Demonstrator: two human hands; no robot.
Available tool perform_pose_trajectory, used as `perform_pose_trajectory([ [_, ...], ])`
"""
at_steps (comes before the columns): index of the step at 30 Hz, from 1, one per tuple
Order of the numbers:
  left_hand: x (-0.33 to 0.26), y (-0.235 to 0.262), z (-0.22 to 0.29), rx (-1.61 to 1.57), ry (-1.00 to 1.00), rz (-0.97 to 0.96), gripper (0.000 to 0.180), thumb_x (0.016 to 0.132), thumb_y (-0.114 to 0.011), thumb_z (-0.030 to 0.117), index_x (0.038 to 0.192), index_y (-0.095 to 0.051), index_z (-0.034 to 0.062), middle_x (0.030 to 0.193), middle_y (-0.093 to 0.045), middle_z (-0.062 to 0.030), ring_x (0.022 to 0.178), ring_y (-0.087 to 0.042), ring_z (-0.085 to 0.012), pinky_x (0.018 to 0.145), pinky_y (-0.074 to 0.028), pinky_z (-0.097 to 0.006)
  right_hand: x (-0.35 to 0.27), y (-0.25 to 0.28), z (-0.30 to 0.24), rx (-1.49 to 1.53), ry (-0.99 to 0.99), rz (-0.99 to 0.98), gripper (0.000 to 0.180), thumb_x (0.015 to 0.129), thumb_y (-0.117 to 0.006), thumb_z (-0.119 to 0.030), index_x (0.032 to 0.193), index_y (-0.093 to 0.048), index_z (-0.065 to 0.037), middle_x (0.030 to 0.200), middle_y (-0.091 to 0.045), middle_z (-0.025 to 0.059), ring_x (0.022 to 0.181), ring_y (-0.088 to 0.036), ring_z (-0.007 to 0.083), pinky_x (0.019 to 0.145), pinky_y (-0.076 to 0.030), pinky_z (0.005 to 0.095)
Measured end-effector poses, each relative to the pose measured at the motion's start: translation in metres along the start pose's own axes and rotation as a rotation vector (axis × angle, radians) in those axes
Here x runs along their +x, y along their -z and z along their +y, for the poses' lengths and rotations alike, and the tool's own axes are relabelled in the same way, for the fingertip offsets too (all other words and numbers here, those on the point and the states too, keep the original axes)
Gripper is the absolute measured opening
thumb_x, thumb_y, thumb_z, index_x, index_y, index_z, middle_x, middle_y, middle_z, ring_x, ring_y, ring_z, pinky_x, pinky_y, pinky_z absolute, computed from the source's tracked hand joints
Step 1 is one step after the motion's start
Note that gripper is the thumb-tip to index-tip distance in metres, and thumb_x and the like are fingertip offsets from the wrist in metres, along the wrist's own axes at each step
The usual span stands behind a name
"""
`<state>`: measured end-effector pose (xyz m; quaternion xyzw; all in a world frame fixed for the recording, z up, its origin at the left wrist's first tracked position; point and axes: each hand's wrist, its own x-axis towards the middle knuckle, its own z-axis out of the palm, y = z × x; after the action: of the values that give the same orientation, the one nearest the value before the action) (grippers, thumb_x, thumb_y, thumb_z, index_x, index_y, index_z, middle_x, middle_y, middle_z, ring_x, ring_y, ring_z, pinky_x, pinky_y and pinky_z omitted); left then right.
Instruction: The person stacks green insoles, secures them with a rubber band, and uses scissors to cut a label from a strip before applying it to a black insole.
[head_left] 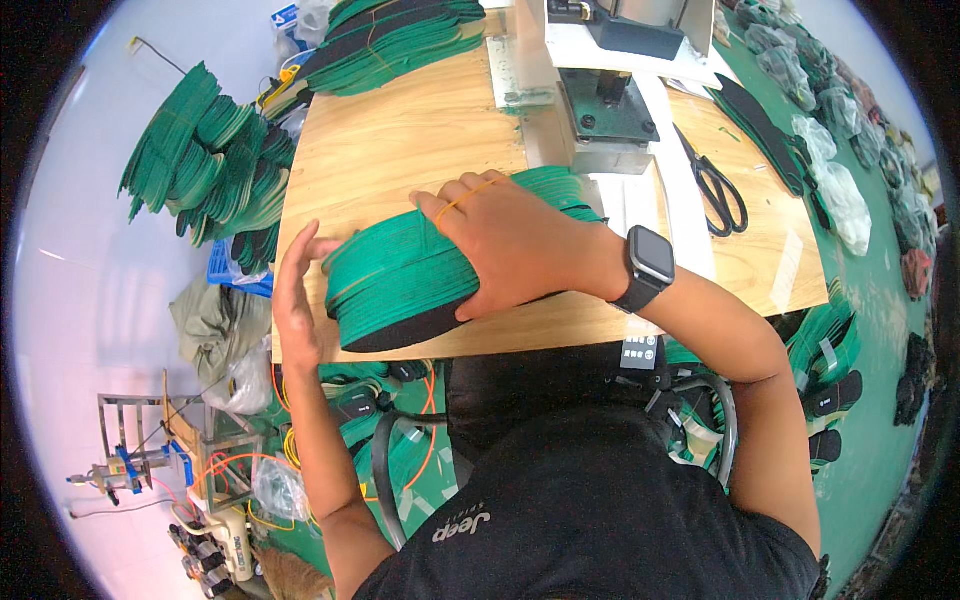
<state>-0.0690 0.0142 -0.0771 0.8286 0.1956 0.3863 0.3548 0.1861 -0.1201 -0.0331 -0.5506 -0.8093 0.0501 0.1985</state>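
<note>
A thick stack of green insoles point(400, 270) with black undersides lies on the wooden table point(400, 130) near its front edge. My right hand point(510, 245) presses flat on top of the stack, and a yellow rubber band is stretched over its fingers. My left hand point(295, 300) stands open, palm against the stack's left end, squaring it. A dark smartwatch point(648, 262) sits on my right wrist.
A grey press machine point(600, 90) stands at the table's back. Black scissors point(715, 185) lie to its right. More green insole bundles point(400, 35) sit at the back left, and piles point(205, 160) lie on the floor to the left. Bagged items line the right.
</note>
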Motion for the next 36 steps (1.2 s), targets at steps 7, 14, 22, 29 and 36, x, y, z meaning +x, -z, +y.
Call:
perform_pose_trajectory([
  [7, -0.014, 0.002, 0.012, 0.263, -0.164, -0.288, 0.125, 0.054, -0.080, 0.066, 0.147, -0.029, -0.0020, 0.147, -0.037, -0.0228, 0.136, -0.036, -0.0379, 0.112, -0.027, -0.046, 0.003, -0.013, -0.005, -0.027, 0.096, 0.196, 0.105, 0.058, -0.084, -0.041, 0.137, -0.036, 0.011, 0.122, -0.053, 0.0252, 0.111, -0.051, 0.0385, 0.098, -0.039, 0.0442],
  [14, -0.021, 0.000, 0.004, 0.065, -0.153, -0.052, 0.112, 0.058, -0.082, 0.057, 0.144, -0.037, 0.0011, 0.147, -0.035, -0.0245, 0.136, -0.036, -0.0392, 0.111, -0.029, -0.048, 0.012, -0.006, -0.012, 0.040, 0.056, -0.020, 0.110, 0.058, -0.084, -0.041, 0.139, -0.032, 0.013, 0.124, -0.052, 0.0260, 0.114, -0.051, 0.0393, 0.099, -0.039, 0.0441],
  [22, -0.022, 0.001, 0.011, 0.148, -0.117, -0.133, 0.107, 0.061, -0.078, 0.064, 0.139, -0.044, -0.0012, 0.140, -0.045, -0.0241, 0.131, -0.043, -0.0376, 0.110, -0.032, -0.045, 0.029, -0.010, -0.023, 0.026, 0.036, -0.092, 0.098, 0.058, -0.083, -0.038, 0.131, -0.041, 0.011, 0.117, -0.055, 0.0248, 0.108, -0.054, 0.0378, 0.093, -0.043, 0.0424],
  [29, -0.013, 0.033, 0.016, -0.533, -0.072, 0.112, 0.027, 0.091, -0.053, 0.012, 0.110, -0.061, -0.0049, 0.103, -0.063, -0.0225, 0.094, -0.063, -0.0309, 0.085, -0.051, -0.040, 0.000, 0.022, -0.068, 0.337, 0.305, -0.027, 0.087, 0.061, -0.081, -0.037, 0.126, -0.044, 0.008, 0.112, -0.055, 0.0244, 0.102, -0.056, 0.0393, 0.088, -0.046, 0.0452],
  [36, 0.026, -0.030, 0.103, -0.847, -0.530, -0.568, 0.009, 0.084, -0.074, 0.013, 0.089, -0.070, 0.0079, 0.096, -0.064, -0.0170, 0.080, -0.061, -0.0252, 0.068, -0.054, -0.038, -0.030, 0.045, -0.118, 0.781, 0.385, -0.228, 0.062, 0.056, -0.084, -0.031, 0.093, -0.051, 0.008, 0.084, -0.061, 0.0242, 0.079, -0.063, 0.0415, 0.068, -0.052, 0.0435],
])
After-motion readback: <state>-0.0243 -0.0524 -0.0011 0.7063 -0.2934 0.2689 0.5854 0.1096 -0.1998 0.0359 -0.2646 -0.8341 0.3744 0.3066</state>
